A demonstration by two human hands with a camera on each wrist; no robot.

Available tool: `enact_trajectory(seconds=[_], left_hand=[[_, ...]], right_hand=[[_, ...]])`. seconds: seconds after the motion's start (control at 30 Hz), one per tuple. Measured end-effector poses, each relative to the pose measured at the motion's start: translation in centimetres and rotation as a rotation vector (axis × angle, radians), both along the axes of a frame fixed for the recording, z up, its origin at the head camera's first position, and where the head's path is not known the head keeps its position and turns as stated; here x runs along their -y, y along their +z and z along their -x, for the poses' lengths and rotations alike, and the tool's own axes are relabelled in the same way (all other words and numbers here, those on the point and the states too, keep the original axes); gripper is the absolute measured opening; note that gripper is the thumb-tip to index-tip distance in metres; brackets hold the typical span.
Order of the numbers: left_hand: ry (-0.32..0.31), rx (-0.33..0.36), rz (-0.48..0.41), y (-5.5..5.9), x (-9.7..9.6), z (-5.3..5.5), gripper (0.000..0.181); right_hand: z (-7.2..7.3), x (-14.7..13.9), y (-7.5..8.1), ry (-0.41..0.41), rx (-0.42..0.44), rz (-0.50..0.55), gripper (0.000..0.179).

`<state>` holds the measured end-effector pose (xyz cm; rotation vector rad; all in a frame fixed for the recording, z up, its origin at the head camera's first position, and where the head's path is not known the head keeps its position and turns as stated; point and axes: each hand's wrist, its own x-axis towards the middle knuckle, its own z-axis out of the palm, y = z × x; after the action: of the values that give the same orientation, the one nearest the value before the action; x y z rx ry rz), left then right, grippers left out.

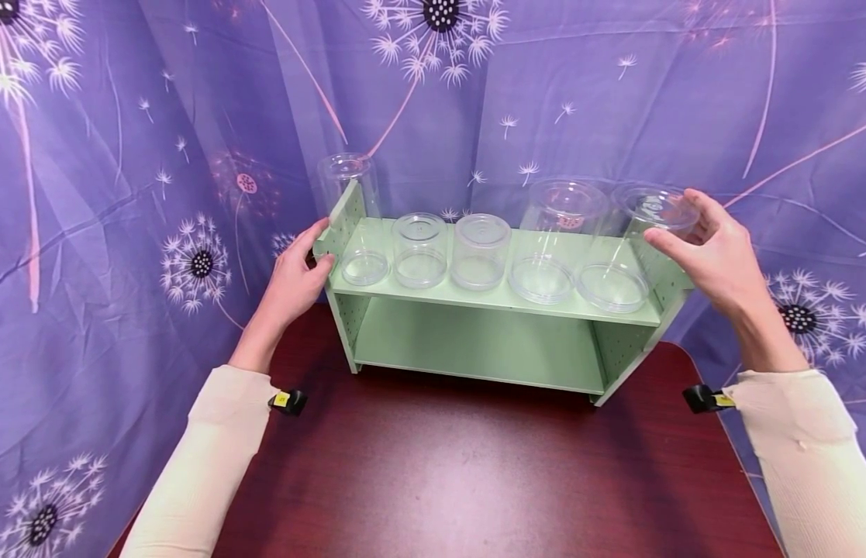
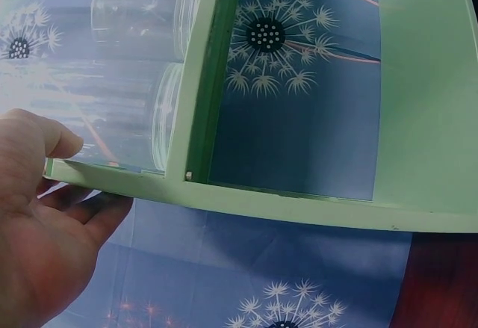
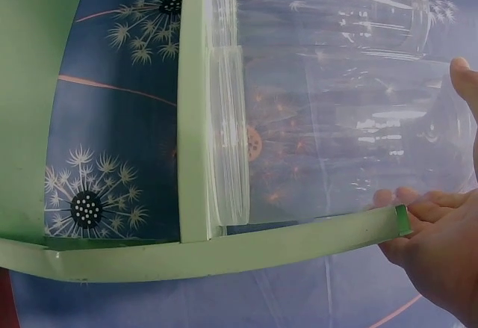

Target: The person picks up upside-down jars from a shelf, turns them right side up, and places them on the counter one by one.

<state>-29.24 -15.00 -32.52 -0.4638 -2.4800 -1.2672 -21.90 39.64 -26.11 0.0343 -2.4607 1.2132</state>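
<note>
A light green two-tier shelf [image 1: 474, 341] stands on the table. Along its upper board is a row of several clear plastic jars of different heights. At the left end, my left hand [image 1: 300, 267] pinches the upper part of the side panel [image 2: 112, 178], thumb inside and fingers outside; a tall jar [image 1: 350, 209] stands beside it. My right hand [image 1: 726, 252] holds the tall jar [image 1: 614, 271] at the right end near its top, thumb in front and fingertips [image 3: 403, 196] between jar and panel. Two short jars, one [image 1: 481, 252] near the middle, stand between the taller ones.
The dark red table [image 1: 460, 473] extends in front of the shelf. A purple curtain [image 1: 216, 139] with dandelion prints hangs behind and beside it. The lower board [image 1: 474, 349] of the shelf lies beneath the jars.
</note>
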Motion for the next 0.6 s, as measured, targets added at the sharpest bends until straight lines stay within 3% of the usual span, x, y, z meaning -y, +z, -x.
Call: enact_trajectory(seconds=[0.43, 0.6], left_hand=[[-0.004, 0.002, 0.005, 0.08, 0.08, -0.1, 0.063], [-0.007, 0.005, 0.012, 0.08, 0.01, -0.11, 0.063]], right_hand=[[-0.12, 0.36, 0.01, -0.022, 0.035, 0.039, 0.088], [-0.15, 0.27, -0.16, -0.003, 0.012, 0.077, 0.083]])
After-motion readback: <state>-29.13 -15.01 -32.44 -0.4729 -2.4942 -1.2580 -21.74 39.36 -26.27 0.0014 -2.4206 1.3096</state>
